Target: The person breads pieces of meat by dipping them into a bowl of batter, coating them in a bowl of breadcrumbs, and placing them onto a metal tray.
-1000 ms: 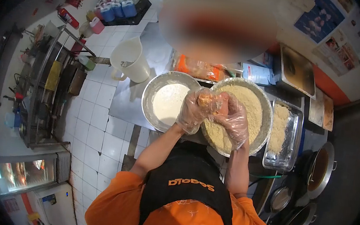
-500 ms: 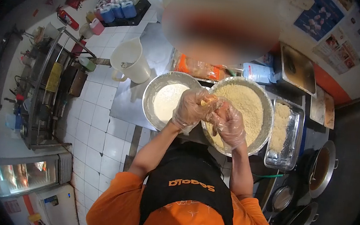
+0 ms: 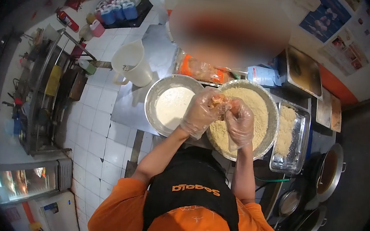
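In the head view, my left hand [image 3: 200, 113] and my right hand [image 3: 240, 125] wear clear plastic gloves. They meet over the inner rims of two bowls. Both sets of fingers are closed on a small pinkish-orange piece of raw chicken [image 3: 220, 102], partly hidden by the gloves. Under the left hand stands a metal bowl [image 3: 149, 111] of white batter [image 3: 171, 103]. Beneath the right hand is a larger metal bowl [image 3: 274, 128] filled with pale yellow flour [image 3: 252, 103]. A plastic pack of raw meat [image 3: 203, 69] lies behind the bowls.
A white jug [image 3: 132, 66] stands left of the batter bowl. Right of the flour, a steel tray [image 3: 296, 148] holds breading. Deeper steel container [image 3: 307, 74] and a light-blue pack [image 3: 263, 75] are behind. Large pans [image 3: 332, 172] sit at the right; a metal rack [image 3: 51, 89] stands left.
My hands have turned slightly and shifted a little to the right, so more of the chicken piece shows between the fingers. The bowls stay in place; the whole view has shifted slightly.
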A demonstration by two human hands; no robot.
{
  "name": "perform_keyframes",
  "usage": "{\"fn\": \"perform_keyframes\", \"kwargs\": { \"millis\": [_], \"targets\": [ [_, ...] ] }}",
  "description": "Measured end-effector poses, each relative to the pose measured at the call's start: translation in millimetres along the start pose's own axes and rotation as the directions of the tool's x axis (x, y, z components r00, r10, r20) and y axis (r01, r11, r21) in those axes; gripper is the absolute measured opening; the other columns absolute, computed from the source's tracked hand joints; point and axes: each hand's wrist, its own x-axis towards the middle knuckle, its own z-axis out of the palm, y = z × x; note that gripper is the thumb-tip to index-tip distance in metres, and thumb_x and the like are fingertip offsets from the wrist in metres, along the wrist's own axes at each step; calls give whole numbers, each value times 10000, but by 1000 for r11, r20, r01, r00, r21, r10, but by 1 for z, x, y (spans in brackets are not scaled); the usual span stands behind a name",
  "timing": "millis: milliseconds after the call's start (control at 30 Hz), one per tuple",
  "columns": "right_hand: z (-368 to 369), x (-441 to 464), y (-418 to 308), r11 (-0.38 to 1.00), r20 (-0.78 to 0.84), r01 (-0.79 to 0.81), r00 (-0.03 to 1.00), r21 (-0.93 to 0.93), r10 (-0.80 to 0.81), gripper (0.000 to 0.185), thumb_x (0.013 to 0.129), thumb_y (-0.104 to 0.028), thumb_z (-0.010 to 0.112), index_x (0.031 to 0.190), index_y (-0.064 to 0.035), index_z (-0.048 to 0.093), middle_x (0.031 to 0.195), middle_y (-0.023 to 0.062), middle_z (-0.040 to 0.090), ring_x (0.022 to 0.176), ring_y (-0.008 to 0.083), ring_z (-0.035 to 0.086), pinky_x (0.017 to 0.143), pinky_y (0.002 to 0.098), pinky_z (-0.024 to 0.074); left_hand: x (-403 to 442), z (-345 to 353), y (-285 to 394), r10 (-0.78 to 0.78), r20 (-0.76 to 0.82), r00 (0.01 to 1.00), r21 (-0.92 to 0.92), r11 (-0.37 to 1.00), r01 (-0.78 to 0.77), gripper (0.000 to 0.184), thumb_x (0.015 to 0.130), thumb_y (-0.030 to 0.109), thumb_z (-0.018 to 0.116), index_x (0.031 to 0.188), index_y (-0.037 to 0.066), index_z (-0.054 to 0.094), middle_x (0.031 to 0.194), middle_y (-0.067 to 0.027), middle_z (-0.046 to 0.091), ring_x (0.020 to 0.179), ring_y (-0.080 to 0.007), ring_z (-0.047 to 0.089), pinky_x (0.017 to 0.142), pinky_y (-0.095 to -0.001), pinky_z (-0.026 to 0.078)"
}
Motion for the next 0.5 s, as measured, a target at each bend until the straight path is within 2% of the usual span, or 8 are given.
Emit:
{"fn": "perform_keyframes", "kwargs": {
  "millis": [100, 167, 200, 267, 333, 367, 433, 500],
  "targets": [
    [5, 1, -1, 987, -9, -125, 992, -100, 124, 173, 855, 44, 654, 1015, -18, 630, 818, 71, 681, 725, 153, 668, 672, 313, 526, -1, 2, -14, 87, -60, 994, 124, 989, -79, 205, 888, 159, 781, 993, 3, 699, 876, -86, 726, 770, -152, 683, 702, -303, 545],
    [12, 2, 10, 970, -68, 92, 992, -227, -110, 243, 843, 50, 660, 1065, -39, 617, 807, 125, 681, 695, 259, 698, 637, 349, 535, 0, 0, -14, 106, -74, 992, 182, 979, -91, 218, 899, 174, 779, 1012, -1, 714, 870, -90, 742, 768, -147, 680, 723, -296, 543],
    [15, 3, 3, 970, -67, 94, 991, -226, -112, 243, 843, 50, 660, 1065, -39, 617, 807, 125, 681, 695, 259, 698, 637, 349, 535, 0, -1, -12, 114, -91, 989, 175, 980, -97, 203, 901, 171, 775, 1009, 7, 723, 870, -85, 747, 762, -150, 686, 716, -295, 546],
    [25, 5, -16, 899, -124, 208, 954, -386, -274, 296, 835, 52, 667, 1104, -60, 612, 809, 167, 672, 716, 336, 704, 636, 372, 541, 0, -4, -10, 123, -110, 986, 170, 980, -103, 188, 903, 167, 772, 1006, 16, 732, 870, -80, 753, 755, -152, 693, 709, -293, 549],
    [30, 6, -20, 848, -116, 254, 932, -465, -343, 310, 830, 54, 676, 1110, -66, 621, 829, 178, 676, 736, 338, 709, 637, 374, 543, 3, -7, -10, 210, -180, 961, 183, 967, -177, 196, 873, 168, 791, 1010, 41, 730, 833, -87, 744, 729, -207, 724, 636, -327, 554],
    [32, 5, -21, 788, -104, 291, 908, -542, -407, 323, 825, 56, 685, 1116, -73, 630, 850, 189, 680, 756, 341, 714, 638, 375, 545, 3, -9, -9, 211, -177, 961, 183, 967, -179, 196, 873, 168, 791, 1010, 41, 730, 833, -87, 744, 729, -207, 724, 636, -327, 554],
    [34, 0, -22, 792, -119, 268, 913, -549, -391, 309, 840, 31, 706, 1126, -59, 634, 880, 170, 697, 752, 302, 719, 648, 361, 552, 3, -14, -10, 320, -216, 922, 218, 937, -274, 199, 873, 174, 793, 1020, 49, 746, 845, -82, 754, 739, -186, 731, 649, -308, 561],
    [38, 0, -20, 795, -133, 247, 916, -554, -377, 300, 855, 6, 727, 1136, -44, 637, 910, 152, 713, 747, 263, 723, 658, 348, 558, -1, -25, -18, 253, -211, 944, 194, 957, -214, 222, 863, 178, 804, 1041, 54, 753, 878, -72, 765, 736, -166, 729, 658, -292, 565]
  ]
}}
